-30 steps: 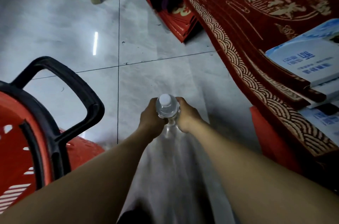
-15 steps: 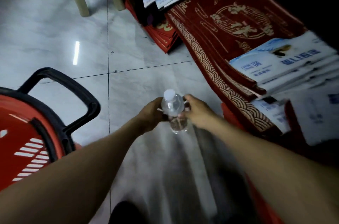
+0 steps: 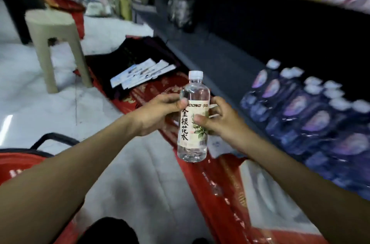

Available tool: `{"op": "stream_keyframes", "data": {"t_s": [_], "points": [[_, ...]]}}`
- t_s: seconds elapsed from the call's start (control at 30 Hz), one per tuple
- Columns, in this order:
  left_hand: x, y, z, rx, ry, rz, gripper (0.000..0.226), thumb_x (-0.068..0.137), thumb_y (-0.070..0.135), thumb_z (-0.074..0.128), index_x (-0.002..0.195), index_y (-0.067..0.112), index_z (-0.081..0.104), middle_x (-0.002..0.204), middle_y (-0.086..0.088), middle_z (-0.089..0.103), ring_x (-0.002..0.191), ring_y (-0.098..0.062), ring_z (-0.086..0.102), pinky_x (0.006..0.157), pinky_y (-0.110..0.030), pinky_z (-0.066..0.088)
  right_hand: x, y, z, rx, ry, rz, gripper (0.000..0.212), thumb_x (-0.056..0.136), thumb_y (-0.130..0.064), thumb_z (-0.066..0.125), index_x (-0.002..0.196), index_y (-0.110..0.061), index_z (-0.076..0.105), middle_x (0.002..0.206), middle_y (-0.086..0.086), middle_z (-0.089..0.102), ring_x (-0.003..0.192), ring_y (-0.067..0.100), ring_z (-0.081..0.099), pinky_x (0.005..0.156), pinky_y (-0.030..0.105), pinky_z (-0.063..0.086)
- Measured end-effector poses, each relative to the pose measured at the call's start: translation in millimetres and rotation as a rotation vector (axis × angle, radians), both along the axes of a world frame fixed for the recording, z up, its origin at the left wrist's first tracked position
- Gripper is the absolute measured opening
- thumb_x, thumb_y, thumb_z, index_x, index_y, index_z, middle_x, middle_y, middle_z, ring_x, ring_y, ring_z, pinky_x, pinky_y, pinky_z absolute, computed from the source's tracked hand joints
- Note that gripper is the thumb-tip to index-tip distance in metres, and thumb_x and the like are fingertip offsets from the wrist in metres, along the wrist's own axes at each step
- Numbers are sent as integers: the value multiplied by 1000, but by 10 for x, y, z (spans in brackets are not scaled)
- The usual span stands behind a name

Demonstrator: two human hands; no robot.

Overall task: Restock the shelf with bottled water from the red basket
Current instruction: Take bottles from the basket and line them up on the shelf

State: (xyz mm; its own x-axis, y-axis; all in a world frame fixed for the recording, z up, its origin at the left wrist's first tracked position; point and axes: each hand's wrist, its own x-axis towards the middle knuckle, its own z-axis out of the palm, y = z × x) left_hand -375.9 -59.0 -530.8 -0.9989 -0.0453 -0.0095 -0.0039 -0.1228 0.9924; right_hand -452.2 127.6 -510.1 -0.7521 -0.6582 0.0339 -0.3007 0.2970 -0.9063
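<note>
The clear, glossy plastic water bottle [image 3: 193,123] wears a matt cream paper-like label and a white ribbed plastic cap [image 3: 195,74]. The pale polished floor [image 3: 30,107] gleams. The beige plastic stool [image 3: 54,43] looks matt.

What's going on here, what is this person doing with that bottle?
A person is restocking a shop shelf. Both hands, the left hand and the right hand, hold one clear water bottle upright, white cap on top. The dark shelf to the right already carries a block of bottles. The red basket sits at lower left, beside a beige stool.
</note>
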Motion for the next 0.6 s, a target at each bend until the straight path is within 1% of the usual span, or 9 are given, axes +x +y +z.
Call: {"op": "stream_keyframes", "data": {"t_s": [0.07,0.17,0.27,0.33,0.37,0.43,0.47,0.53,0.6], "points": [[60,314,551,-19,103,-19,42,82,36,61,115,10,65,100,-9,72,91,-26,68,82,-51,57,224,330,505,-70,95,-20,58,60,-44,88,106,-36,54,108,-6,69,97,10,69,84,33,56],[211,809,1271,-64,233,-64,31,78,40,62,97,17,70,88,-4,72,83,-23,66,71,-38,56,605,815,1150,-165,209,-121,61,57,-47,81,111,-39,53,101,-20,71,95,5,70,85,38,57],[279,1363,1913,-119,349,-152,28,78,42,61,91,21,73,83,0,73,80,-22,64,70,-36,52,888,1316,1638,-279,316,-290,64,64,-41,90,117,-31,56,105,-6,72,94,14,72,84,45,59],[329,1745,2289,-169,437,-208,22,82,43,60,83,26,74,78,5,72,78,-23,60,74,-41,47,1084,1656,1941,-329,408,-411,54,72,-28,86,118,-26,58,101,-6,72,89,8,72,81,36,60],[352,1928,2461,-180,483,-229,20,86,40,59,81,26,72,76,8,71,75,-19,61,74,-41,47,1177,1827,2086,-344,466,-463,48,77,-22,83,118,-25,58,100,-8,71,87,5,71,79,31,59],[366,2316,2778,-151,559,-305,10,87,30,63,84,22,68,78,9,72,71,-7,65,70,-32,52,1335,2196,2372,-341,571,-536,43,81,-22,80,116,-33,58,99,-18,71,88,1,70,76,26,58],[382,2512,2940,-154,598,-353,10,80,26,68,89,21,68,80,8,73,71,-5,67,66,-29,54,1416,2381,2500,-330,613,-568,42,81,-24,79,112,-42,56,96,-29,69,86,-6,67,72,19,55],[394,2888,3211,-198,671,-412,30,70,20,76,98,20,67,80,8,75,70,-4,70,59,-21,53,1589,2723,2715,-291,687,-634,45,81,-29,77,105,-54,48,90,-46,61,85,-14,63,62,6,49],[383,3220,3448,-217,708,-414,39,70,17,81,105,20,66,84,7,76,74,-6,72,61,-21,54,1717,3005,2918,-285,753,-684,47,80,-35,76,113,-55,50,98,-38,65,87,-9,65,59,5,49]]}}
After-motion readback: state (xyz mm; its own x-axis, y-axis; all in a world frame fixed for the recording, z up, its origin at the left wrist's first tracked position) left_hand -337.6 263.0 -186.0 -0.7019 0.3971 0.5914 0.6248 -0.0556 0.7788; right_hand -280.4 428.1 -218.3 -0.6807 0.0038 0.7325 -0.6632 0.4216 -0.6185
